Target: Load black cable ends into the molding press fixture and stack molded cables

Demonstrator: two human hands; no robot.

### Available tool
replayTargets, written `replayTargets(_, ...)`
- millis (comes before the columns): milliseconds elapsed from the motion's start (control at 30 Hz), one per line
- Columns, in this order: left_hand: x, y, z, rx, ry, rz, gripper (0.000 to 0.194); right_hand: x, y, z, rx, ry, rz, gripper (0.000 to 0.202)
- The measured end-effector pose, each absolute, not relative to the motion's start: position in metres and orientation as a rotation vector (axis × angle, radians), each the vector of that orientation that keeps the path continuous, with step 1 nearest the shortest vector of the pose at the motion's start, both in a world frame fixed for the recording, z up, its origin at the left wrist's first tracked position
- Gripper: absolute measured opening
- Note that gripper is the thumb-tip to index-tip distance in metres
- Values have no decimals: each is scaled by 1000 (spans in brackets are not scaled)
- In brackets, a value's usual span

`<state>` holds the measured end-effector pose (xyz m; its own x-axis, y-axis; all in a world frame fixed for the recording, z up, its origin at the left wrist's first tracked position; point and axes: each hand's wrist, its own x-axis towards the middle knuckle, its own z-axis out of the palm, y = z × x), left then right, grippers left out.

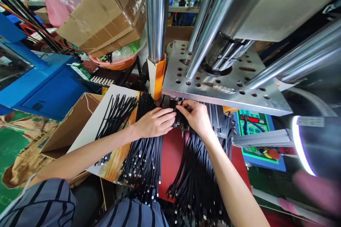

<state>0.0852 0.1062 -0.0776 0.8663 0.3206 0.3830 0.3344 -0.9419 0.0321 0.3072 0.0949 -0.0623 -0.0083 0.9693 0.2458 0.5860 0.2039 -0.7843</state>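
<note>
My left hand (157,122) lies nearly flat, fingers stretched out together, its tips at the dark metal mould (181,123) under the press. Just to its right, my right hand (196,115) is closed in a pinch at the same mould, with a thin black cable at its fingertips; the hand partly hides the pinched end. Many black cables (145,156) with small metal plugs hang from the left side of the mould. Another thick bunch of black cables (198,181) hangs below my right forearm.
Above the hands is a perforated steel plate (174,74) with shiny steel columns (157,17). A white board (92,127) at left carries loose black cables. Cardboard boxes (101,14) and a blue machine (45,85) stand left. A green control panel (255,127) and a lit lamp (301,145) are right.
</note>
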Motion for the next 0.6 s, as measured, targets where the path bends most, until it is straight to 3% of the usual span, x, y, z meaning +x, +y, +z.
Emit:
replayTargets(200, 91, 85, -76, -2968, -666, -521, 47, 307, 98, -62, -1486, -1622, 656, 29)
replayTargets(400, 105, 59, -76, -2846, -926, -336, 52, 306, 73, -58, -1653, -1637, 333, 29)
replayTargets(600, 110, 68, -56, -2959, -992, -239, 67, 300, 47, -50, -1874, -2178, -65, 51)
